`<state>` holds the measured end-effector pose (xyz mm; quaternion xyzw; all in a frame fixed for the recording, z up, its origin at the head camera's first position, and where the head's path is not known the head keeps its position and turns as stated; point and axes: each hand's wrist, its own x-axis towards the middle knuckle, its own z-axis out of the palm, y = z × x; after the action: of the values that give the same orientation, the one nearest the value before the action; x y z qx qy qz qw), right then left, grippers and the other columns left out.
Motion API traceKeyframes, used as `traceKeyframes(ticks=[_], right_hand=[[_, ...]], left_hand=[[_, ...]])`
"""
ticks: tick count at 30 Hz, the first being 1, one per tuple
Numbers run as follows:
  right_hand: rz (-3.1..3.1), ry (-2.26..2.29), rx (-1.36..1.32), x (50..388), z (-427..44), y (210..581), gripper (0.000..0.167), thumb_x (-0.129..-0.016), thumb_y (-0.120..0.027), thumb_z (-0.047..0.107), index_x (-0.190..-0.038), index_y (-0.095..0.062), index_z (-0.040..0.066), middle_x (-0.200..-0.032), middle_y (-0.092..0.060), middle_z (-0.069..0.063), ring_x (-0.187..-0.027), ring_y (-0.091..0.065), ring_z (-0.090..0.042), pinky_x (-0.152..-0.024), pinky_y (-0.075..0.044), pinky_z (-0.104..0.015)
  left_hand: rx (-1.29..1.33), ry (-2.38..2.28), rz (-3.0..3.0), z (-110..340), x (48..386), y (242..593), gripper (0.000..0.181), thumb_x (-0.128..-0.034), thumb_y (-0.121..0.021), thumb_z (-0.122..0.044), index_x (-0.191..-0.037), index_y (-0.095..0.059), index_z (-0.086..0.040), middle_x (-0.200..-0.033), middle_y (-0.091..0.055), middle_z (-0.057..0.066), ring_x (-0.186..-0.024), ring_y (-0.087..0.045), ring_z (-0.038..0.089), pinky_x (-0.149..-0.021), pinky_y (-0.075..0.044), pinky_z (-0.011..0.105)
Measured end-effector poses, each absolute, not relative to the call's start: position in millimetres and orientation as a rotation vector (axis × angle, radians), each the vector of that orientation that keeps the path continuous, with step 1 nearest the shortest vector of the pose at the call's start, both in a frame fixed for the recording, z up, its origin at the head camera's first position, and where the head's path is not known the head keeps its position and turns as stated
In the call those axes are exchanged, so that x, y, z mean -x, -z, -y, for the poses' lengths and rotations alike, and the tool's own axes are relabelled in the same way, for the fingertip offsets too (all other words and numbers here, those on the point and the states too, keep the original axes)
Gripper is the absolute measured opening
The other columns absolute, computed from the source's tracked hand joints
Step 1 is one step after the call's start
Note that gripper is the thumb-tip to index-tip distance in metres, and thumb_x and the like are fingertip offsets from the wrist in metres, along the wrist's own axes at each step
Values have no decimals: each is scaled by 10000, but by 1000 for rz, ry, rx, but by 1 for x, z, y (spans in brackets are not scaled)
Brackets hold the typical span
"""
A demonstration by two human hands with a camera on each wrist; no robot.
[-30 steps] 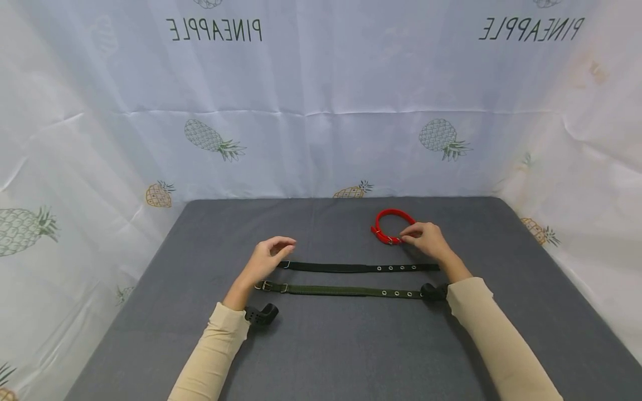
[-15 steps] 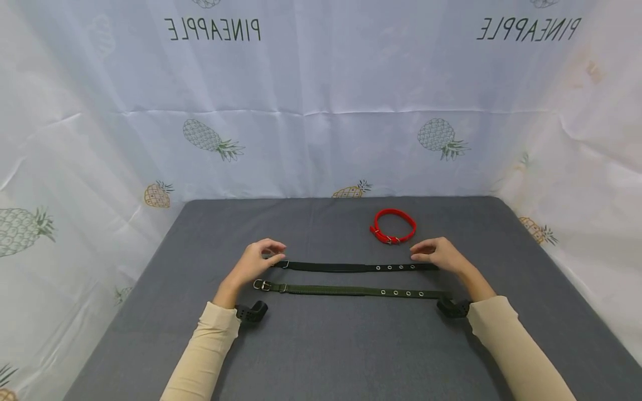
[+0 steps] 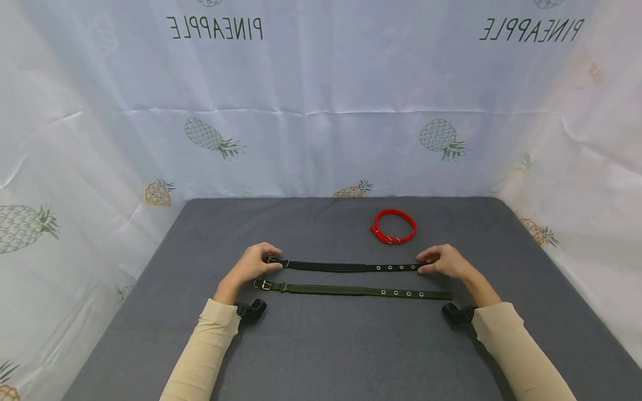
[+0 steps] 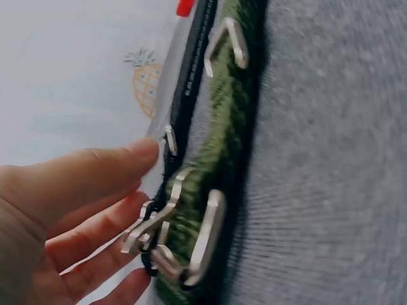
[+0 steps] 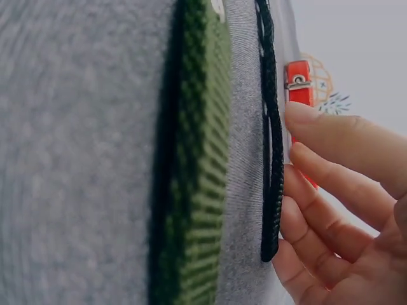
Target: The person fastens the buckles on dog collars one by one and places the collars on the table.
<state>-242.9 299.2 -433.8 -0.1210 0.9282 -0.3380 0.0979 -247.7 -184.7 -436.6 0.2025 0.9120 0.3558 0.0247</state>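
A black strap [image 3: 341, 267] lies stretched across the grey table, its buckle end at the left. Around that end is the left hand [image 3: 249, 264], thumb and fingers apart on either side; the left wrist view shows this hand [image 4: 82, 216] beside the metal buckle. At the strap's right end, the right hand [image 3: 446, 262] has its thumb and fingertips spread about the tip. In the right wrist view the fingers [image 5: 302, 114] are bent loosely next to the black strap [image 5: 272, 190]; contact is unclear. Nearer the person, a green strap [image 3: 341, 290] lies parallel.
A red collar [image 3: 411, 234], buckled into a ring, lies farther back on the grey table [image 3: 321, 345]. White curtains [image 3: 311, 72] with pineapple prints stand behind and at both sides. Dark wrist cameras sit under both wrists.
The right hand has left the red collar and moved right and nearer, to the black strap's right end. The left hand has shifted slightly left and down, around its buckle end.
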Motion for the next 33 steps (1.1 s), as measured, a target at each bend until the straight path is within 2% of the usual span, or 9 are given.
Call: traceKeyframes(ticks=[3, 6, 11, 16, 26, 33], right_hand=[[-2748, 992, 431, 243, -299, 434, 361, -754, -821, 271, -1007, -732, 29, -979, -694, -139, -851, -579, -163, -683, -499, -280], [-2788, 929, 462, 242, -295, 435, 249, -769, -805, 196, -947, -740, 34, -924, -664, -123, -795, -542, -127, -647, -474, -246], [-2785, 866, 438, 241, -290, 432, 172, -808, -762, 120, -938, -730, 12, -919, -640, -137, -747, -503, -88, -609, -441, -223], [-2758, 897, 428, 243, -292, 431, 191, -828, -744, 117, -967, -713, -11, -943, -667, -164, -728, -495, -84, -602, -427, -230], [-2774, 926, 422, 241, -293, 417, 213, -903, -675, 184, -1020, -698, 8, -993, -704, -156, -845, -613, -125, -719, -501, -286], [-2808, 1010, 401, 240, -294, 405, 208, -959, -594, 153, -1028, -676, -25, -947, -705, -201, -811, -641, -244, -683, -508, -312]], left_hand=[[-641, -1037, -2854, 185, 249, 439, 286, -816, -753, -91, -1068, -705, 37, -1072, -668, 198, -993, -628, 356, -879, -517, 497], [-647, -985, -2877, 184, 251, 441, 235, -814, -750, -76, -1024, -723, 26, -1041, -676, 182, -963, -630, 339, -860, -522, 484], [-657, -929, -2892, 185, 254, 441, 147, -836, -723, -63, -964, -736, 9, -1002, -683, 165, -940, -631, 326, -847, -519, 473], [-697, -919, -2877, 186, 255, 439, 138, -862, -698, -73, -967, -729, 10, -1001, -689, 167, -934, -641, 318, -841, -524, 455], [-668, -1018, -2835, 193, 253, 432, 197, -938, -613, -123, -1068, -693, 2, -1082, -697, 191, -1033, -639, 344, -924, -507, 502], [-595, -1166, -2843, 195, 250, 425, 211, -979, -561, -159, -1085, -678, -19, -1002, -696, 167, -885, -632, 241, -768, -507, 366]])
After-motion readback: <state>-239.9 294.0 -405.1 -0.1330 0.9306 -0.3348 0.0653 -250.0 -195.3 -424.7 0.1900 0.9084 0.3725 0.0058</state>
